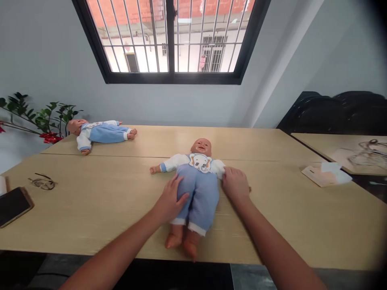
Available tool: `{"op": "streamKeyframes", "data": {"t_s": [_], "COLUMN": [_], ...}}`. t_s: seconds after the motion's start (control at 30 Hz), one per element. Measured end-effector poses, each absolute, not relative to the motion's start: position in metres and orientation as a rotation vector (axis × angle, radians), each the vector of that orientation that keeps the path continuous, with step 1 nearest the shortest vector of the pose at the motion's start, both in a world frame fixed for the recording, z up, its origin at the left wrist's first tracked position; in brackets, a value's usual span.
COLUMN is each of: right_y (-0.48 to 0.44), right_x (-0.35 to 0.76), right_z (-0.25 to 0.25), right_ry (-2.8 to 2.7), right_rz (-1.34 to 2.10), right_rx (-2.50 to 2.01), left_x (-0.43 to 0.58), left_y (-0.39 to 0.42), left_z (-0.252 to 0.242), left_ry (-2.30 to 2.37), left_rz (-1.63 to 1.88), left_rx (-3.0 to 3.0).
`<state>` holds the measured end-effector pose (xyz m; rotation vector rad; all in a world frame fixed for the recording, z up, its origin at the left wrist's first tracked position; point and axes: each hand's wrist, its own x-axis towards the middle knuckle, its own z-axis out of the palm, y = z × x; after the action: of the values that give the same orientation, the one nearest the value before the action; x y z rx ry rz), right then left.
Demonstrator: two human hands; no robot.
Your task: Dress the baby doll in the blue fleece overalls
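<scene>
Table point(278, 233): stretched wide left and right; near edge ran beside the doll's feet point(190, 245).
Doll point(196, 181): lay face-up, lengthwise, head windowward.
Left hand point(172, 199): spread wide on trousers point(207, 197).
Right hand point(237, 183): covered 1 sleeve point(218, 167); grip unclear.

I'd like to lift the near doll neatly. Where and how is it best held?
Likely best by the trunk, one hand from each side, below the outspread arms: the near doll lies on its back, feet toward the person. The left hand touches one leg; the right hand is at a sleeve.
</scene>
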<state>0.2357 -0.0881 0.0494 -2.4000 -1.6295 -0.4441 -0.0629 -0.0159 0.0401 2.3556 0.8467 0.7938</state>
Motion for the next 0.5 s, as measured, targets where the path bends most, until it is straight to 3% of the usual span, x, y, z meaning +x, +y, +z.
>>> {"op": "streamKeyframes", "data": {"t_s": [0.2, 0.5], "right_y": [-0.040, 0.019], "right_x": [0.258, 0.255], "right_z": [0.057, 0.071], "right_ry": [-1.423, -1.631], "right_rz": [-0.356, -0.163], "right_rx": [-2.292, -2.277], "left_x": [-0.025, 0.037], "left_y": [0.054, 0.190], "left_z": [0.061, 0.081], "left_ry": [0.921, 0.523], "left_rz": [0.996, 0.259], "left_rx": [2.389, 2.500]}}
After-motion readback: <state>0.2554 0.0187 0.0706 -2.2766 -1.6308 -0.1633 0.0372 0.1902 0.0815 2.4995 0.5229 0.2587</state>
